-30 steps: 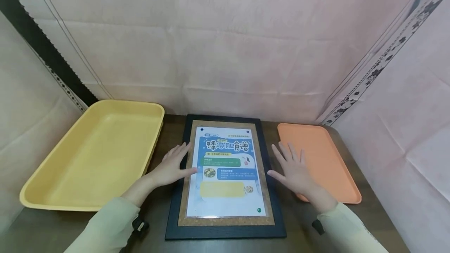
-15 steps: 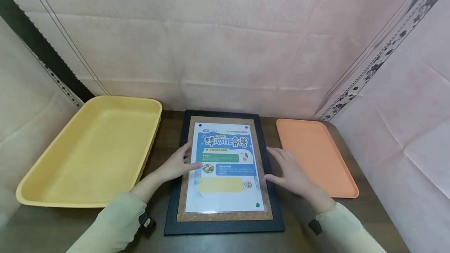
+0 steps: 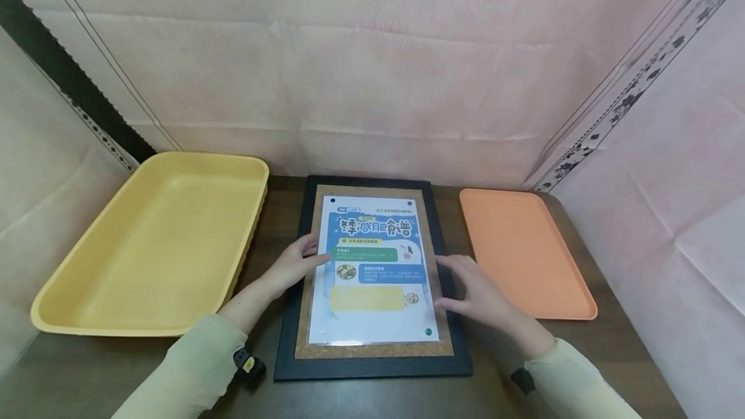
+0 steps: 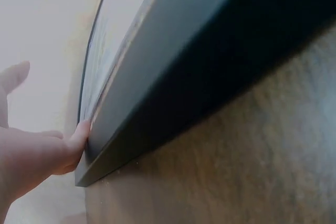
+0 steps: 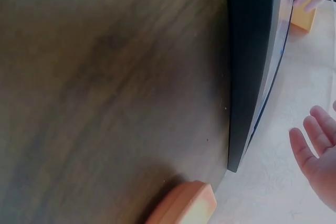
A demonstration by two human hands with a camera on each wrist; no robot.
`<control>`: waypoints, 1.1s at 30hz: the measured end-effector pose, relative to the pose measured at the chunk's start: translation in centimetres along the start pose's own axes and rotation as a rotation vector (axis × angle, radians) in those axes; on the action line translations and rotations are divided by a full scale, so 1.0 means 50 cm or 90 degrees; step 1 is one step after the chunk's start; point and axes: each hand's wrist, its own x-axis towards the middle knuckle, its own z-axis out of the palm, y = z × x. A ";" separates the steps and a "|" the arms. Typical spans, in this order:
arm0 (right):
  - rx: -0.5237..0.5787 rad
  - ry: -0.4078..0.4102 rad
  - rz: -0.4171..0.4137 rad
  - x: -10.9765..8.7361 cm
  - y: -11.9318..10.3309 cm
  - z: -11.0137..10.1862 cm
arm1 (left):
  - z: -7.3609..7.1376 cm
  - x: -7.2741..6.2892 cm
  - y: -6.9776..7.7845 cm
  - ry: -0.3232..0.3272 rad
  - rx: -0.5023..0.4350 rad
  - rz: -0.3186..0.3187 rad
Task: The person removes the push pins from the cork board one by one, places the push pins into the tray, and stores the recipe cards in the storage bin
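Note:
In the head view a black-framed cork board (image 3: 372, 351) lies flat in the middle of the table. Pinned on it is a blue-and-white printed sheet (image 3: 372, 322) with Chinese lettering, dark pins at its top corners and a green pin (image 3: 428, 332) at lower right. My left hand (image 3: 290, 268) is at the board's left side, thumb reaching over the sheet's edge; in the left wrist view its fingers touch the black frame (image 4: 142, 66) and the thumb is raised. Over the right frame side hovers my right hand (image 3: 477, 290), fingers loosely bent around nothing; the right wrist view shows it apart from the frame (image 5: 252, 51).
A large yellow tray (image 3: 151, 244) stands on the left of the wooden table (image 3: 326, 399), a flat orange tray (image 3: 524, 251) on the right. Pale cloth (image 3: 372, 70) hangs behind and at both sides.
My right hand's spread fingers have drawn together and moved left over the board's frame. My left hand has come in slightly over the left edge. The board has stayed in place.

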 end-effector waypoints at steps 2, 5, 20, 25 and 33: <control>0.010 -0.003 -0.006 -0.001 -0.001 0.003 | -0.003 0.002 0.000 0.010 -0.001 -0.011; 0.019 -0.017 -0.014 -0.001 -0.004 0.005 | -0.007 0.008 -0.002 0.039 0.031 -0.031; 0.118 -0.099 -0.022 -0.006 -0.002 0.032 | 0.012 0.006 0.001 0.123 0.069 -0.073; 0.170 -0.136 -0.021 -0.007 0.009 0.039 | 0.007 0.009 -0.008 0.118 0.030 -0.068; 0.161 -0.234 -0.014 -0.002 0.011 0.039 | 0.002 0.012 -0.015 0.110 0.001 -0.063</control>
